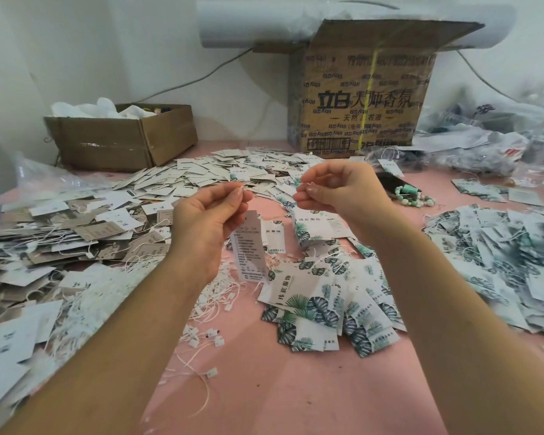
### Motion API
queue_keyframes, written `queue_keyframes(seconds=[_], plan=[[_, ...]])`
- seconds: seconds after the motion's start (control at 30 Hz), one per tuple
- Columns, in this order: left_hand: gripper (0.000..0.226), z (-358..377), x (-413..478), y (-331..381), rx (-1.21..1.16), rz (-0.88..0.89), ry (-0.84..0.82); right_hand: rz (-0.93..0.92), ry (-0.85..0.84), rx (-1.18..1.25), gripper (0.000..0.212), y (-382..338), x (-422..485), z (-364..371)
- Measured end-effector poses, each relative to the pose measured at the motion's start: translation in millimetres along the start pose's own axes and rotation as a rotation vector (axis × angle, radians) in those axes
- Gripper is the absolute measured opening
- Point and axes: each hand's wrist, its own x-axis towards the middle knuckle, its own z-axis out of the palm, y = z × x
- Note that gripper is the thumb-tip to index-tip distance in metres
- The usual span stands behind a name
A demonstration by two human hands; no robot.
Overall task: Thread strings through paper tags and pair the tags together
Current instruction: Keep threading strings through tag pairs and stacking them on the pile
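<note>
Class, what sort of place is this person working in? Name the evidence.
Likely a small workshop or home piecework table for garment tags: heaps of paper tags cover the pink surface, loose strings lie between them, and cardboard boxes stand behind.

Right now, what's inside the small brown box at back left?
The small cardboard box holds white crumpled wrapping heaped above the rim, and a few yellow and blue items toward its right end. Its walls hide everything lower down.
</note>
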Motion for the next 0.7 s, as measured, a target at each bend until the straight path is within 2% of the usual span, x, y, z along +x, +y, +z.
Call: queue_keyframes(seconds=[0.2, 0.47, 0.7], plan=[[0.008, 3.4, -1.5, -2.0, 0.065, 0.001, -0.04, -0.031, -0.028, 0.006, 0.018, -0.7, -1.7, 7.2], [0.009, 4.7, -3.4, -2.2, 0.135, 0.016, -0.084, -0.081, -0.041, -0.122, 0.016, -4.1, -3.5, 11.3], [0.011, 7.1, -5.5, -2.9, 0.163, -0.003, -0.127, -0.074, -0.07, -0.006, 0.025, -4.0, -2.7, 9.7]])
